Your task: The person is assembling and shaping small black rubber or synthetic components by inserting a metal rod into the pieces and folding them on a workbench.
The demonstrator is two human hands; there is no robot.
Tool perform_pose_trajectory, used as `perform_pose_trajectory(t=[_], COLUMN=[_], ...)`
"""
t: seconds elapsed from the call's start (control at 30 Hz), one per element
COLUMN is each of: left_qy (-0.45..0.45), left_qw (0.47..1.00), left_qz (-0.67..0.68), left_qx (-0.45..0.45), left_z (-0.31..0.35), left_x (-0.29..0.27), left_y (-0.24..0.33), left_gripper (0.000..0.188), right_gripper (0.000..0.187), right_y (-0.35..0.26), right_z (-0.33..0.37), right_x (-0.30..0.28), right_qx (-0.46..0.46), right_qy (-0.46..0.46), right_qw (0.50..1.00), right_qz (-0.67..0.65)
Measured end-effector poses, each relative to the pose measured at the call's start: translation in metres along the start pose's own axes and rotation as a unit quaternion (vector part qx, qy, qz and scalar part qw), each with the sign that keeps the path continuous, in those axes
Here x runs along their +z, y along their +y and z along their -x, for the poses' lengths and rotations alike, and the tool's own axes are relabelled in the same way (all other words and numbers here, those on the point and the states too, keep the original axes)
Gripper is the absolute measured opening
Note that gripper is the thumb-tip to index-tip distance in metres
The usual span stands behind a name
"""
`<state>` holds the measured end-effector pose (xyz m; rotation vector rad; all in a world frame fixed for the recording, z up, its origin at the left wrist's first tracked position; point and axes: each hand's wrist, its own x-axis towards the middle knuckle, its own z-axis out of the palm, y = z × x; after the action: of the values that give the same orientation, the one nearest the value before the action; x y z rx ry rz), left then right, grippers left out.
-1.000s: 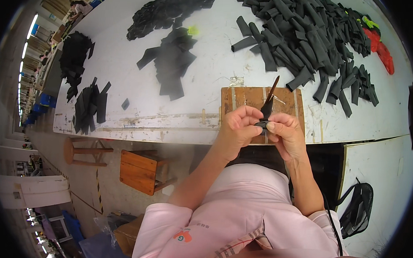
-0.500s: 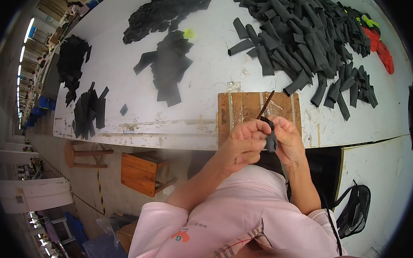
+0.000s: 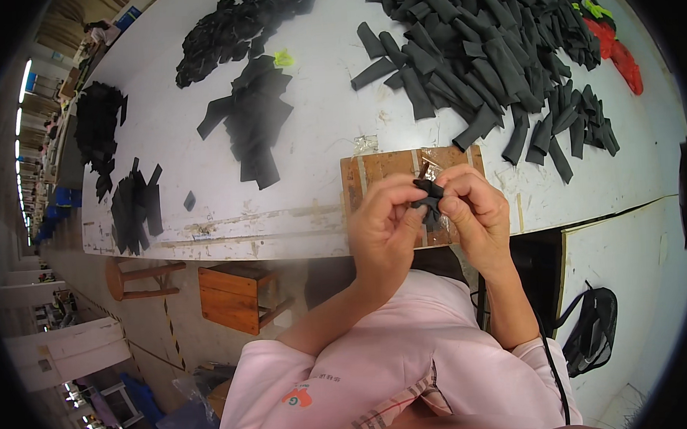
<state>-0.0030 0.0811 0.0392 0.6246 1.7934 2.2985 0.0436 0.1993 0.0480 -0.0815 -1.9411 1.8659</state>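
In front of my chest, over a brown wooden board at the table's near edge, both hands are closed on one small black fabric piece. My left hand pinches its left side between thumb and fingers. My right hand grips the right side, thumb toward the middle. The cloth is bunched and folded between the fingertips. Just beyond it the end of a thin dark brown stick shows; the cloth and fingers hide the rest, and I cannot tell how the stick is held up.
A large heap of dark fabric tubes covers the table's far right, beside a red bag. Flat black pieces lie in several piles to the left. Wooden stools stand on the floor at left; a black bag hangs at right.
My hands have shifted slightly, with the right one opening out around the cloth. The fabric piece now sits higher, and far less of the stick shows. The whole view has moved a little.
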Motion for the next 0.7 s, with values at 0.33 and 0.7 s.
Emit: perform_pose_trajectory(t=[0.33, 0.7], left_qy=[-0.186, -0.079], left_qw=[0.759, 0.731], left_qz=[0.532, 0.539], left_qx=[-0.325, -0.411], left_z=[-0.035, -0.038], left_x=[-0.012, -0.036], left_y=[0.033, -0.051], left_gripper=[0.022, 0.018], right_gripper=[0.019, 0.022], right_y=[-0.038, 0.059], right_z=[-0.035, -0.027], right_x=[-0.008, -0.015], right_qx=[0.077, 0.299], right_qy=[-0.082, -0.084], right_qw=[0.991, 0.905], right_qz=[-0.078, -0.29])
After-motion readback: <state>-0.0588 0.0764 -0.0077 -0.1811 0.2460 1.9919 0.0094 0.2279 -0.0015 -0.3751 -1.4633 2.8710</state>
